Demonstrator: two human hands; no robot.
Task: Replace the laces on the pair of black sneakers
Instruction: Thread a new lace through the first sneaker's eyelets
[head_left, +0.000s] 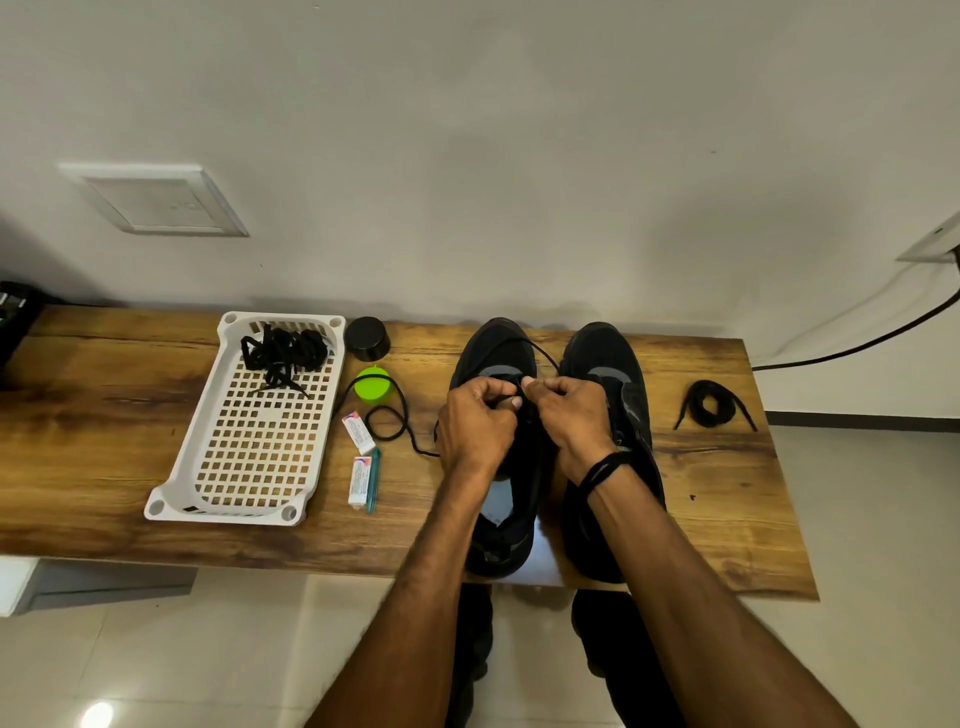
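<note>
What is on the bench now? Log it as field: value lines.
hands: left hand and right hand pinch a lace over a shoe
other shoe: beside it, on the right
basket: white, holds a lace bundle
spare lace: coiled, far right on bench
between basket and shoes: black cap, green cap, two tubes, pen

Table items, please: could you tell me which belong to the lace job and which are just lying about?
Job: left sneaker, right sneaker, threaded lace, left hand, right hand, coiled lace, lace bundle, white basket.
Lying about: black cap, green lid, far tube, near tube, teal pen.
</note>
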